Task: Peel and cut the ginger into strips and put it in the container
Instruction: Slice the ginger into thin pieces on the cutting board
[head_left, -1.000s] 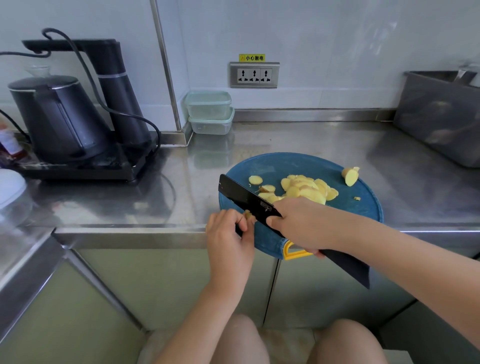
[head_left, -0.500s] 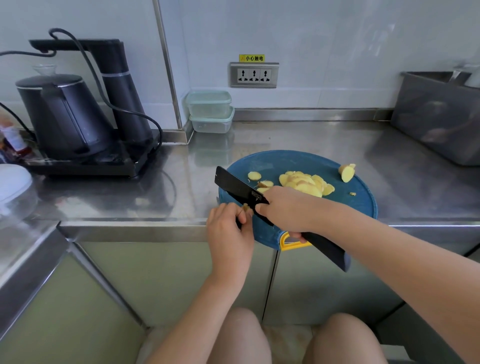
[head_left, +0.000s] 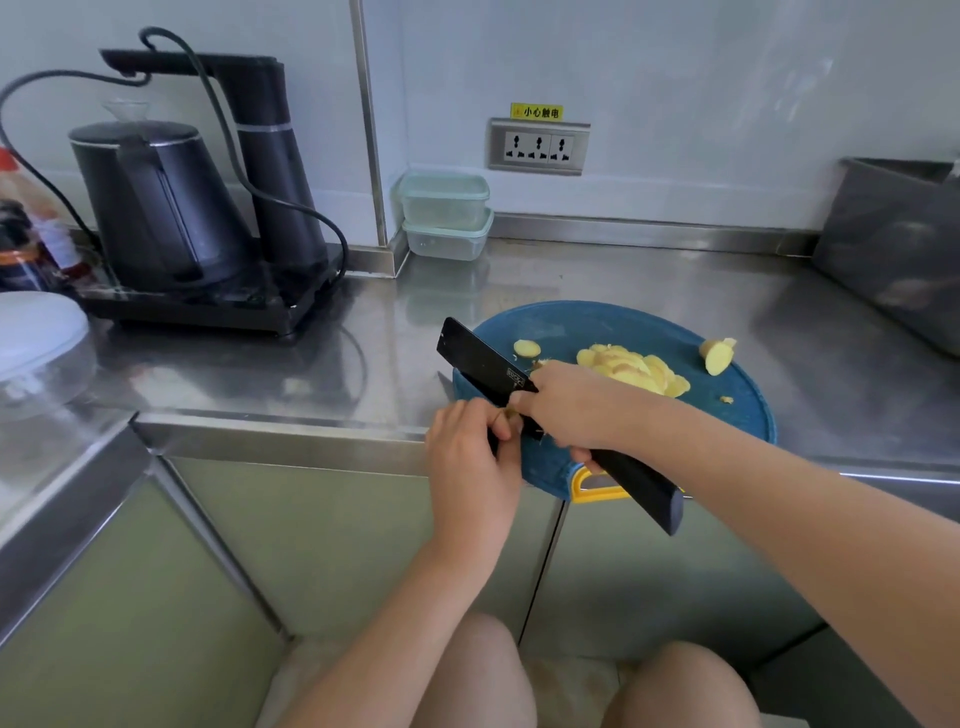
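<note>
Ginger (head_left: 508, 414) sits pinched by the left hand (head_left: 470, 457), at its fingertips, just beside the knife (head_left: 483, 361) the right hand (head_left: 571, 410) grips. It looks small, hard and likely slippery, so it is best held by its sides.

The right hand (head_left: 571, 410) has drawn the knife (head_left: 483, 364) up and leftward over the cutting board (head_left: 649, 327). The handle's end, earlier far out over the cabinet front, now lies just past the board's yellow grip (head_left: 584, 493). This hand now hides one loose ginger slice beside the blade, and the left hand (head_left: 472, 467) has risen with it.
</note>
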